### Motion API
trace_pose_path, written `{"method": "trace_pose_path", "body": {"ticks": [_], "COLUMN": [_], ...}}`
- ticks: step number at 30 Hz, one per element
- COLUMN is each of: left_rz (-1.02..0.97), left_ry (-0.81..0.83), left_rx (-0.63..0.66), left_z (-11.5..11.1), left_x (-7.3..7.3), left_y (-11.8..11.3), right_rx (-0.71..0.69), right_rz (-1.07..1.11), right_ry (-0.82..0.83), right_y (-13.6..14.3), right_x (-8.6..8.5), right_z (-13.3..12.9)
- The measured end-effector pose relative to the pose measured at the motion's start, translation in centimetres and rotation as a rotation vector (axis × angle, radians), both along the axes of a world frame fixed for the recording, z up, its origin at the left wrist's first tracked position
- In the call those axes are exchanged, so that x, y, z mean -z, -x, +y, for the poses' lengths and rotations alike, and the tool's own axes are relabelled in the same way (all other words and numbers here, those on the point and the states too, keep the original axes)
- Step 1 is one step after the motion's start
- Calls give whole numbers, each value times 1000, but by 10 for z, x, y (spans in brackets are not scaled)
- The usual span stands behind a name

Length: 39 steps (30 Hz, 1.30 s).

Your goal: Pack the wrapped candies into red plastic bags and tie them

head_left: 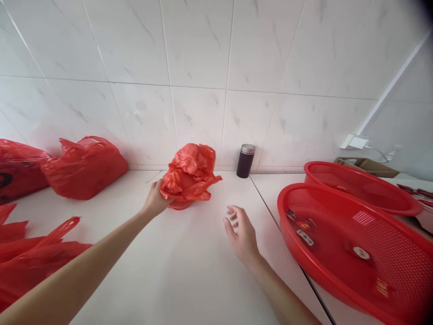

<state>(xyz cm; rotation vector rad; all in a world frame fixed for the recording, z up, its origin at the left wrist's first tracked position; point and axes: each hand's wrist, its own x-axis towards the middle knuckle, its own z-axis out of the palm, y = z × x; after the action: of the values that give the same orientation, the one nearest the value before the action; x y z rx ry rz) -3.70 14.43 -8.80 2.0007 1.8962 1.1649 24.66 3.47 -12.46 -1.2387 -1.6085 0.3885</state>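
Over on the left, two bulging red bags, one cut off by the view and one whole, sit against the tiled wall, with a slack heap of red plastic nearer the person. Next comes the left hand, closed on the lower left edge of a crumpled red bag; some of its fingers are lost behind the plastic. That bag bunches up just beyond the hand and to its right, above the white tabletop. The right hand hovers apart from it, nearer the person and to the right, fingers loosely curled around nothing. Behind that hand, a dark flask stands upright near the wall. Farther right I see a large red basket with a few small packets inside, another red basket behind it, and a cardboard box beyond.
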Motion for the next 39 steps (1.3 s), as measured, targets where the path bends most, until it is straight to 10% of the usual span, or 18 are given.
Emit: {"method": "trace_pose_path", "body": {"ticks": [6, 11, 19, 24, 31, 39], "left_rz": [99, 163, -30, -139, -50, -44], "left_ry": [-12, 12, 68, -125, -329, -204], "left_rx": [180, 89, -176, -218, 399, 439], "left_z": [-34, -25, 31, -8, -99, -85], "left_x": [9, 9, -16, -31, 15, 56], "left_y": [-58, -52, -43, -59, -119, -178], "right_rx": [-32, 5, -14, -15, 6, -356], "right_rz": [-64, 167, 512, 433, 516, 817], "right_ry": [-38, 41, 77, 115, -5, 45], "right_y": [16, 2, -22, -28, -26, -36], "right_x": [-56, -36, -17, 5, -1, -15], "right_z": [52, 70, 20, 9, -7, -24]}}
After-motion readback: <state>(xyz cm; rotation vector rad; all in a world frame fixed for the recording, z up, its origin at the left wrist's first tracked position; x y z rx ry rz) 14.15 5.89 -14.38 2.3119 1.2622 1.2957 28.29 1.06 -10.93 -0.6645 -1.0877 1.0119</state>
